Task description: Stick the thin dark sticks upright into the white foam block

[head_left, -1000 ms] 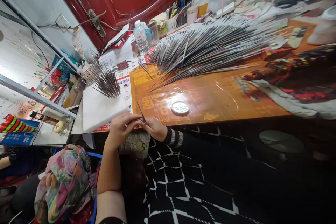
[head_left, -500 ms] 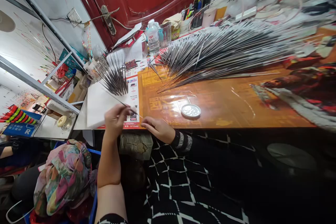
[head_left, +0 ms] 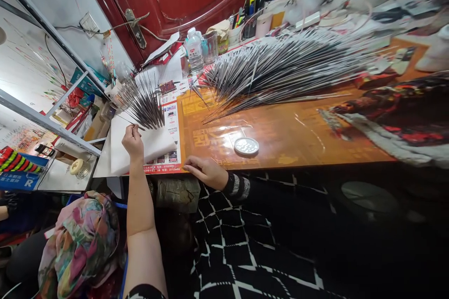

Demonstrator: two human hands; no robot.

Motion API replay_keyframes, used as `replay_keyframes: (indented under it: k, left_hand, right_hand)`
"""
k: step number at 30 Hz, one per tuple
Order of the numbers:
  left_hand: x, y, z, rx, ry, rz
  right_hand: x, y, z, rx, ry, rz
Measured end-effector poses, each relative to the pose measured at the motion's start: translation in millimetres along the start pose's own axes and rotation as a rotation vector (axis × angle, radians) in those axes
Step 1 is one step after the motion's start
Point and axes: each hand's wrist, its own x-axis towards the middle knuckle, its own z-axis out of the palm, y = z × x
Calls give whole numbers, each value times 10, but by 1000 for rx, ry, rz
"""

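Observation:
My left hand (head_left: 132,142) pinches a thin dark tapered stick (head_left: 125,120) just above a white foam block (head_left: 121,152). Several similar dark sticks (head_left: 150,113) stand upright in the foam, fanned out, right beside that hand. Whether the held stick's end touches the foam I cannot tell. At the table's front edge lies my right hand (head_left: 206,171), its fingers loosely stretched and slightly apart, holding nothing. To its right a small round dish (head_left: 246,146) with white stuff in it sits on the orange table top (head_left: 287,149).
A big heap of long grey sticks (head_left: 280,67) covers the back of the table. Behind it stand a water bottle (head_left: 194,51), a glass (head_left: 210,47) and pen cups. A metal shelf frame (head_left: 52,124) rises at left. A patterned scarf (head_left: 79,243) hangs below.
My left hand has moved left and up, carrying the stick from beside my right hand to the foam block. My right hand stays at the table edge. The view has shifted slightly.

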Motion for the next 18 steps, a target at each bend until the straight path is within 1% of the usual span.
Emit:
replay_keyframes:
  k: [4, 9, 12, 18]
  left_hand:
    - [-2, -8, 22, 6, 10, 13]
    - [41, 17, 23, -21, 44, 36]
    - [67, 5, 45, 2, 55, 33]
    - [68, -48, 117, 10, 30, 13]
  right_hand:
    - [0, 15, 9, 10, 6, 1]
    - [7, 100, 73, 15, 41, -14]
    - [8, 137, 101, 6, 47, -14]
    - [3, 152, 109, 7, 48, -20]
